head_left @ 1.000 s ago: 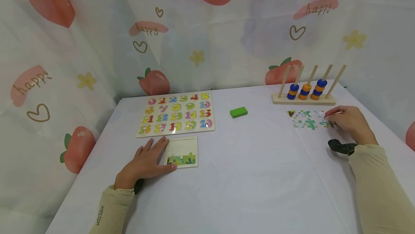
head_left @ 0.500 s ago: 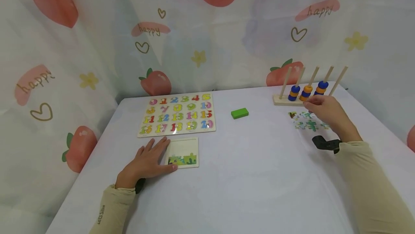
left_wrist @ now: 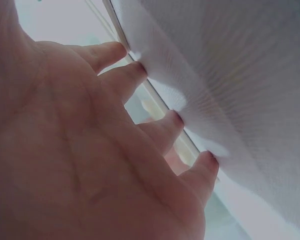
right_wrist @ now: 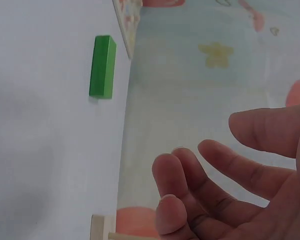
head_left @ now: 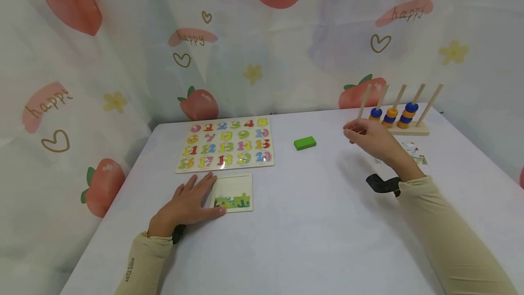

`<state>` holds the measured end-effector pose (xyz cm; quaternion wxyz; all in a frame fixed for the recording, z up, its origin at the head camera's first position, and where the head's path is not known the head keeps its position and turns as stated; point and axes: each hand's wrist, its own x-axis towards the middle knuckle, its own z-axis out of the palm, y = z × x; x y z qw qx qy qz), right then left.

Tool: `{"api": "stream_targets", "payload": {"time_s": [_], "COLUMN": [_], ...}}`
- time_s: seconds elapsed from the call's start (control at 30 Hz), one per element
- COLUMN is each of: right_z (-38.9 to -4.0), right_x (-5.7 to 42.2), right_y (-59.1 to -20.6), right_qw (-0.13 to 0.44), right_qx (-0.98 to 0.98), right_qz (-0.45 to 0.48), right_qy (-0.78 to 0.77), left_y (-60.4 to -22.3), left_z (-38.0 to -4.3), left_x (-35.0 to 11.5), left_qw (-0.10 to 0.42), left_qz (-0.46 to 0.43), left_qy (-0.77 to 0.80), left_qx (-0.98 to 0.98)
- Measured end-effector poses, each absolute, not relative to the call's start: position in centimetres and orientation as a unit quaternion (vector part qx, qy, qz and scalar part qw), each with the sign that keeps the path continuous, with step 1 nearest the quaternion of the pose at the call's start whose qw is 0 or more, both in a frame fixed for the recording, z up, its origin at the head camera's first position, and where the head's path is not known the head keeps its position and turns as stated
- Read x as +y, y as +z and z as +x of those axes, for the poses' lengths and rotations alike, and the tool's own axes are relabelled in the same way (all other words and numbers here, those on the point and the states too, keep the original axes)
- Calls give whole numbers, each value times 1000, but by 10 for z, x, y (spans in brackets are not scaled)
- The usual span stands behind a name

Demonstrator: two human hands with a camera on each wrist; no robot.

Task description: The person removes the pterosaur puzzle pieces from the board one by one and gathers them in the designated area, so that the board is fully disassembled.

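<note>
Puzzle tray (head_left: 234,186) sits just nearer the person than the number board (head_left: 218,142). Picture strip (head_left: 234,202) runs left-right along tray's near edge, knob toward board; long axis unclear, hand covers one side. Left hand (head_left: 186,205) spread, on tray. Right hand (head_left: 378,142) raised right of board: fingers loosely bent, thumb apart. Loose pieces (head_left: 414,150) farther right.

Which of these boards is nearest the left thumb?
The small puzzle board: the left hand has its thumb at the near edge; the larger number board lies farther back.
</note>
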<state>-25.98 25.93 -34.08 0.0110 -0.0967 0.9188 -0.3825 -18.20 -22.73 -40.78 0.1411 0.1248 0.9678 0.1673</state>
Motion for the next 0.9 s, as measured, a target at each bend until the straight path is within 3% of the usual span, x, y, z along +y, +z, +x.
{"api": "stream_targets", "payload": {"time_s": [0.9], "right_z": [-251], "right_x": [106], "right_y": [-361], "right_qw": [70], "right_qx": [881], "right_qz": [-254], "right_qy": [-392], "left_y": [-406], "left_z": [-183], "left_x": [-225], "left_qw": [146], "left_qz": [120], "left_qy": [164], "left_qx": [968]}}
